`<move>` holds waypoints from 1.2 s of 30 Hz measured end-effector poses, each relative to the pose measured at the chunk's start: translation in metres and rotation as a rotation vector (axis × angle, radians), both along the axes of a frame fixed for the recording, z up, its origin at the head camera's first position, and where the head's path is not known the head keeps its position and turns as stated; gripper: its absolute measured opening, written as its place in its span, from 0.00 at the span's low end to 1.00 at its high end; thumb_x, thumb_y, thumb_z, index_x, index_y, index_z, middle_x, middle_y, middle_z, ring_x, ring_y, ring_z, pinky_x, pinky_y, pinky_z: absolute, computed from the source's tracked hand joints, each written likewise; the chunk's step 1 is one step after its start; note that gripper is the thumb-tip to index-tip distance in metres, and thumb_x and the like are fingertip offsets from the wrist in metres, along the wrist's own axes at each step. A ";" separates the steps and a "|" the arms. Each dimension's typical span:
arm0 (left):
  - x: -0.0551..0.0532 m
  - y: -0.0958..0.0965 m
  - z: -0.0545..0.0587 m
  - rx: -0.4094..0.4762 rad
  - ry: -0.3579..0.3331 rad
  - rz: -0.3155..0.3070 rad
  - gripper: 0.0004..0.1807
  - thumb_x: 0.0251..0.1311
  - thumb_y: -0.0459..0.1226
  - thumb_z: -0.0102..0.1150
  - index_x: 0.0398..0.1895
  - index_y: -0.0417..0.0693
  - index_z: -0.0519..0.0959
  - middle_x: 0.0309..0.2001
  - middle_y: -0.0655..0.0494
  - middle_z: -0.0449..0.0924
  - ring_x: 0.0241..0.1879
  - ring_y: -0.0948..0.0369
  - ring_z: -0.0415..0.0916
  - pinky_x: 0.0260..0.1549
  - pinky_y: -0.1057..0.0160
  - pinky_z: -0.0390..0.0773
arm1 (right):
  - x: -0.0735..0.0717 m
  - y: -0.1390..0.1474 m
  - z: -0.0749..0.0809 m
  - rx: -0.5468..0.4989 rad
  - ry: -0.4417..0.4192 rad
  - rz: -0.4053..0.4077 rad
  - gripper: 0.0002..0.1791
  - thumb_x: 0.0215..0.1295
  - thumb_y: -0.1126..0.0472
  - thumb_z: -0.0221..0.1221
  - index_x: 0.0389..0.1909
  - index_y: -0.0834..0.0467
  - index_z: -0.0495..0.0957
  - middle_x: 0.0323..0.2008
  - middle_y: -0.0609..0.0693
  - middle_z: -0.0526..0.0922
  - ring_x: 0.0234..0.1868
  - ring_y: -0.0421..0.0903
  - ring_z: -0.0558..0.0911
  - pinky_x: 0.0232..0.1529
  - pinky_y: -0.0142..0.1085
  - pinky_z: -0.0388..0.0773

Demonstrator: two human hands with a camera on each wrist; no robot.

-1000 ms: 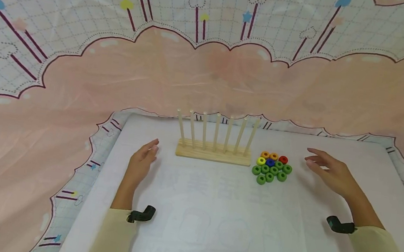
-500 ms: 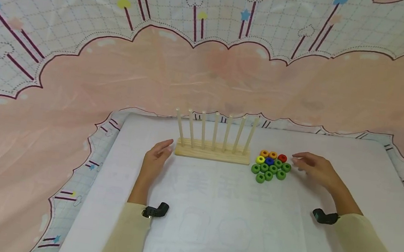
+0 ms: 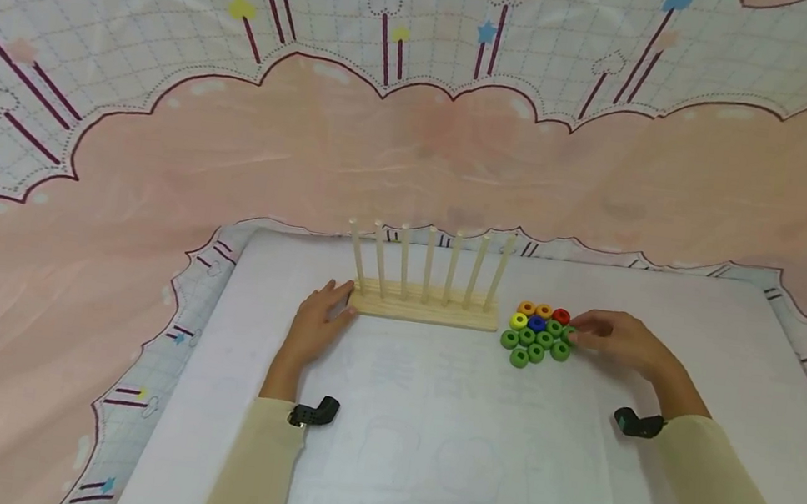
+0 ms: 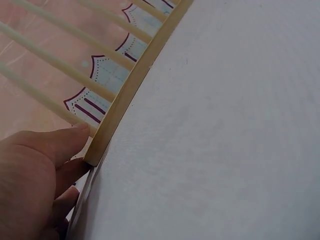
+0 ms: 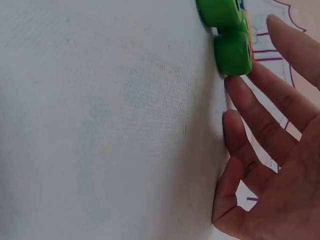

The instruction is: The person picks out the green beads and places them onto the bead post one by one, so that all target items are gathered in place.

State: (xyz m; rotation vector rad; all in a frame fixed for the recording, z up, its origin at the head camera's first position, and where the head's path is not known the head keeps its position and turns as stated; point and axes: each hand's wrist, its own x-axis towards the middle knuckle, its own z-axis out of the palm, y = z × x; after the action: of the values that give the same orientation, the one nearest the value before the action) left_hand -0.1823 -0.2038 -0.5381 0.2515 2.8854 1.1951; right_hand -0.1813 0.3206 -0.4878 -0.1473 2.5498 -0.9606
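A wooden stand (image 3: 423, 309) with a row of upright pegs stands on the white tabletop. At its left end, my left hand (image 3: 318, 321) holds the base between thumb and fingers. The left wrist view shows the thumb (image 4: 70, 140) by the end peg and a finger at the base's end (image 4: 97, 150). Right of the stand lies a group of beads: several green beads (image 3: 535, 353), two orange, one red (image 3: 560, 315), one yellow (image 3: 518, 322) and one blue (image 3: 536, 324). My right hand (image 3: 623, 339) reaches the group's right edge, fingertips at a green bead (image 5: 233, 52), thumb apart.
The white tabletop (image 3: 456, 435) carries faint printing. Behind and left of it hangs a pink and white patterned cloth (image 3: 386, 149). Each wrist wears a black camera (image 3: 638, 424) at the sleeve cuff.
My left hand has moved right to the stand's left end and now holds it. My right hand has moved left, up to the beads. Stand and beads stay in place.
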 end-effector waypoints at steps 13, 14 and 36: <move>0.002 0.001 -0.002 -0.097 0.079 -0.036 0.26 0.73 0.44 0.57 0.71 0.47 0.73 0.74 0.55 0.69 0.78 0.44 0.57 0.76 0.39 0.52 | 0.001 0.004 -0.005 -0.024 0.002 -0.002 0.26 0.65 0.46 0.68 0.60 0.54 0.81 0.57 0.58 0.80 0.58 0.57 0.74 0.61 0.58 0.72; 0.002 0.001 -0.002 -0.098 0.078 -0.033 0.26 0.73 0.44 0.58 0.71 0.48 0.73 0.74 0.55 0.70 0.78 0.44 0.58 0.76 0.39 0.53 | 0.001 0.004 -0.005 -0.024 0.005 0.001 0.26 0.65 0.46 0.68 0.60 0.55 0.81 0.57 0.59 0.80 0.57 0.57 0.74 0.60 0.57 0.72; 0.002 0.001 -0.005 -0.108 0.104 -0.054 0.25 0.75 0.42 0.55 0.71 0.47 0.72 0.74 0.55 0.68 0.78 0.43 0.57 0.75 0.37 0.53 | 0.005 0.007 -0.005 -0.007 0.035 -0.046 0.27 0.66 0.41 0.66 0.59 0.52 0.80 0.54 0.57 0.82 0.58 0.58 0.76 0.59 0.58 0.74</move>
State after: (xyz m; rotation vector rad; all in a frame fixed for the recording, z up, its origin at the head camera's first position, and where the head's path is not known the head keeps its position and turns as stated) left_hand -0.1801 -0.2028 -0.5429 0.3990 2.9983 1.0438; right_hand -0.1760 0.3280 -0.4932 -0.1091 2.5921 -0.9925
